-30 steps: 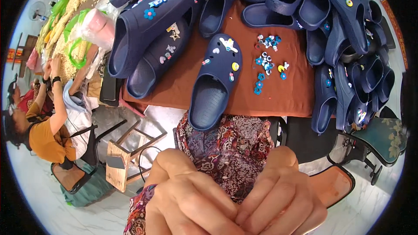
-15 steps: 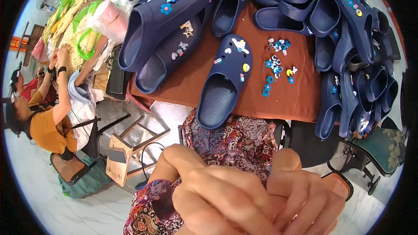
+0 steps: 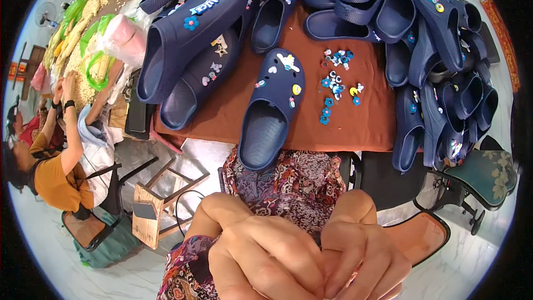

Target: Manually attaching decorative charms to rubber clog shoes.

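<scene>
Close in front of me, my left hand [image 3: 261,253] and my right hand [image 3: 363,247] come together with curled fingers. Whatever they may hold is hidden behind the fingers. Beyond them a navy clog [image 3: 270,108] lies on the brown tablecloth [image 3: 222,114], its heel end over the near edge, with several small charms fixed on its toe. To its right are loose charms [image 3: 335,83], among them blue flowers, in small groups. Left of it, a navy clog with charms [image 3: 194,28] leans on another clog [image 3: 191,91].
More navy clogs are piled at the back and along the right side [image 3: 441,116]. A wooden stool [image 3: 147,214] and office chairs [image 3: 477,175] stand around the table. At the far left a person in a mustard top [image 3: 61,180] works beside heaped pale kernels [image 3: 114,0].
My hands have shifted slightly left, still together with fingers curled. The whole view has shifted a little, so the table and clogs appear further left. The clogs and loose charms look unchanged.
</scene>
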`<state>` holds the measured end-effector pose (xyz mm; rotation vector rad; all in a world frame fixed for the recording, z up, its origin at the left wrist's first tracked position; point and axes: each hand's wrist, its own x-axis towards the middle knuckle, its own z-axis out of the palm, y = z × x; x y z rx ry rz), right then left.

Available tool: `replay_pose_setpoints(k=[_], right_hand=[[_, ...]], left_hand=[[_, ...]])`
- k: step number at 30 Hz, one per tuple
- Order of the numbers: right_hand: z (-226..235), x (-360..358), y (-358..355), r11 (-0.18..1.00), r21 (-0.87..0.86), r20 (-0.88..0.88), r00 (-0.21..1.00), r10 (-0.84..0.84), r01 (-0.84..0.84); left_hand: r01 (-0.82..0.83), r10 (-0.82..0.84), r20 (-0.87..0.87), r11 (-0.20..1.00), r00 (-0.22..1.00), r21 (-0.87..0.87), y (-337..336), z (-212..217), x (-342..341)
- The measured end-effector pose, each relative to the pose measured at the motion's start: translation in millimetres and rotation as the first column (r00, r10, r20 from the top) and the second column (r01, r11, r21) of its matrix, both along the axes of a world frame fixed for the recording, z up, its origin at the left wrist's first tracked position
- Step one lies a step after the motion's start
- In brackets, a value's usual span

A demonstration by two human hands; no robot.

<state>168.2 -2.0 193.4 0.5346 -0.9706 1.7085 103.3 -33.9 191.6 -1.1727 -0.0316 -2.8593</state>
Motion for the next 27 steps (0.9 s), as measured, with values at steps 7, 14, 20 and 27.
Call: replay_pose_setpoints(k=[7, 14, 20, 27], right_hand=[[-26, 0, 15, 0.978, 0.193, -0.215, 0.976, -0.042, 0.085], [-49, 25, 92, 0.899, 0.380, 0.348, 0.866, -0.358, 0.219], [-126, 100, 134, 0.774, 0.587, 0.773, -0.118, -0.623, -0.237], [-294, 166, 136, 0.677, 0.535, 0.588, -0.352, -0.728, -0.506]], left_hand=[[0.306, -0.406, -0.402, 0.906, 0.821, -0.291, -29, -20, -44], [-0.045, -0.334, -0.272, 0.554, 0.902, -0.831, -17, -66, -40], [-0.334, -0.776, -0.301, 0.124, 0.555, -0.934, 14, -180, 7], [-0.579, -0.917, -0.325, 0.138, 0.232, -0.803, 24, -273, 73]])
